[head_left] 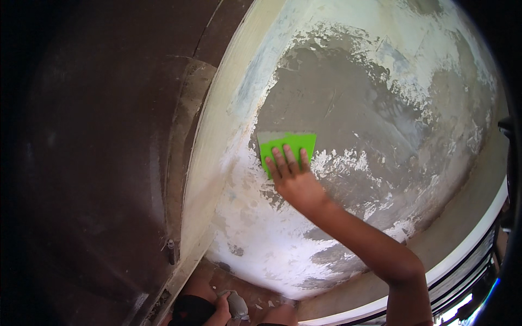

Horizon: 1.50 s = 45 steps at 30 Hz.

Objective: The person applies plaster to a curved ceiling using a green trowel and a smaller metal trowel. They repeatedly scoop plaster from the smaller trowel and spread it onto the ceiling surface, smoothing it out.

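Green plastic spreader (299, 142) lies against the patchy wall (348, 92). Right hand (298, 185) holds it, fingers splayed over its face; even pressure, edge flush, should serve best. Left hand (222, 311), low, adjoins a grey lump (237, 306); grip unclear.

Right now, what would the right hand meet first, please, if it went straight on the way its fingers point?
Past the green scraper it holds, the right hand would probably meet the grey patch of the surface first, though depth is hard to judge.
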{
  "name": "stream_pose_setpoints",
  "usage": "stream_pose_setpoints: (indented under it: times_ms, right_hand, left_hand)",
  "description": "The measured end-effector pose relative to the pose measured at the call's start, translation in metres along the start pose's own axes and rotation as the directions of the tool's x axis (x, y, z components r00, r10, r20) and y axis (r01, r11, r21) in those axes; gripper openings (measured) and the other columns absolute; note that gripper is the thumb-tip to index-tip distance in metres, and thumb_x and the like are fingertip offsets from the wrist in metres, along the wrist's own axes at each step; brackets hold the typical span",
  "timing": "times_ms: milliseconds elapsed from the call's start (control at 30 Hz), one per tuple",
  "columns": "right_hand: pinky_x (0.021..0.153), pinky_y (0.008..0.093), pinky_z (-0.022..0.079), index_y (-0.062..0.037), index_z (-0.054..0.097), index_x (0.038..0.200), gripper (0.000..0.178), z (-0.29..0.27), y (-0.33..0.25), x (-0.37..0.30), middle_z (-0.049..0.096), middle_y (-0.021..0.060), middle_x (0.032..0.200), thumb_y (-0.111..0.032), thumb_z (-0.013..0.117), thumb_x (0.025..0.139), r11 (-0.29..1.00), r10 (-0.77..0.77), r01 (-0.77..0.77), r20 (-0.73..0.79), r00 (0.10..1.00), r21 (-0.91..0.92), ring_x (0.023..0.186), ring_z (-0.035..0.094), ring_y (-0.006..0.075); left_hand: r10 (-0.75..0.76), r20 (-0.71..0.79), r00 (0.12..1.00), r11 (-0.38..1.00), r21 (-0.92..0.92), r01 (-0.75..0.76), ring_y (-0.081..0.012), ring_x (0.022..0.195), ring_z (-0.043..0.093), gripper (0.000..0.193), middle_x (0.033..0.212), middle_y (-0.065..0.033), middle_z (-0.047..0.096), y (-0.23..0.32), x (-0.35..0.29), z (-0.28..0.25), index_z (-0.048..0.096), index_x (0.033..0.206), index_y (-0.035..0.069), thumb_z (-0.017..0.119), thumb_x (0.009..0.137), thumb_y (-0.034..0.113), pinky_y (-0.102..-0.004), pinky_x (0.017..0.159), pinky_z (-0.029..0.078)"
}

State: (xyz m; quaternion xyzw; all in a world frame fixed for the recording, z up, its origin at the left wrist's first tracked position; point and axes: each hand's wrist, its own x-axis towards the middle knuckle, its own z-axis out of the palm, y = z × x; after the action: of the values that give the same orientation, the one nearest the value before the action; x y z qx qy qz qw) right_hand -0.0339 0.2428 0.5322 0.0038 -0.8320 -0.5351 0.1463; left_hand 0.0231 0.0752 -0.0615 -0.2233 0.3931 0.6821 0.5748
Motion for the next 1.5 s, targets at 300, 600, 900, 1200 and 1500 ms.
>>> stream_pose_setpoints:
  times_ms: [300, 600, 900, 1200, 1500]
  right_hand:
    - [0.091, 0.0411, 0.054, -0.0048, 0.064, 0.122, 0.04, -0.083, -0.022, -0.015, 0.067, 0.0138, 0.124, -0.005, 0.06, 0.082, 0.869, 0.052, -0.017, -0.058, 0.997, 0.495, 0.11, 0.066, 0.0272]
    - [0.1, 0.0462, 0.05, -0.0058, 0.061, 0.128, 0.045, -0.099, 0.11, 0.04, 0.064, 0.0161, 0.129, 0.002, 0.054, 0.084, 0.929, 0.368, -0.349, -0.386, 0.846, 0.12, 0.12, 0.062, 0.0317]
    - [0.106, 0.0578, 0.042, -0.0016, 0.047, 0.142, 0.056, -0.025, 0.046, 0.039, 0.047, 0.0261, 0.145, -0.005, 0.058, 0.087, 0.974, 0.22, -0.226, -0.145, 0.965, -0.024, 0.132, 0.05, 0.0428]
    - [0.105, 0.0589, 0.042, -0.0009, 0.057, 0.134, 0.047, -0.011, -0.046, -0.011, 0.054, 0.0251, 0.138, -0.017, 0.055, 0.09, 0.985, -0.07, 0.064, 0.034, 0.997, 0.162, 0.125, 0.056, 0.041]
    - [0.093, 0.0423, 0.055, -0.0054, 0.062, 0.129, 0.056, -0.114, 0.004, -0.025, 0.064, 0.0164, 0.127, 0.007, 0.058, 0.075, 0.85, 0.194, -0.091, -0.149, 0.97, 0.518, 0.112, 0.066, 0.0283]
  left_hand:
    - [-0.019, 0.046, 0.999, 0.999, 0.034, 0.017, -0.036, 0.08, 0.067, 0.021, 0.097, -0.0135, 0.066, 0.012, -0.026, 0.011, 0.063, 0.102, 0.012, 0.058, 0.091, 0.029, -0.0548, 0.073, 0.055]
    - [0.047, -0.08, 0.996, 0.996, 0.077, -0.041, -0.035, 0.083, 0.066, 0.026, 0.095, -0.0141, 0.066, 0.001, -0.011, 0.005, 0.06, 0.108, 0.011, 0.059, 0.091, 0.03, -0.054, 0.075, 0.054]
    - [0.016, 0.031, 0.999, 0.999, 0.037, -0.017, -0.0393, 0.084, 0.067, 0.027, 0.096, -0.0185, 0.067, 0.013, -0.04, 0.016, 0.061, 0.105, 0.01, 0.056, 0.092, 0.033, -0.0552, 0.077, 0.054]
    - [-0.005, 0.129, 0.992, 1.0, 0.018, 0.002, -0.0374, 0.083, 0.068, 0.026, 0.093, -0.0164, 0.069, 0.021, -0.049, 0.012, 0.064, 0.096, 0.01, 0.054, 0.092, 0.034, -0.0536, 0.074, 0.055]
    - [-0.03, 0.013, 0.999, 0.998, 0.062, 0.029, -0.0346, 0.083, 0.066, 0.025, 0.096, -0.0137, 0.067, 0.003, -0.024, 0.01, 0.065, 0.097, 0.013, 0.057, 0.091, 0.036, -0.0517, 0.074, 0.054]
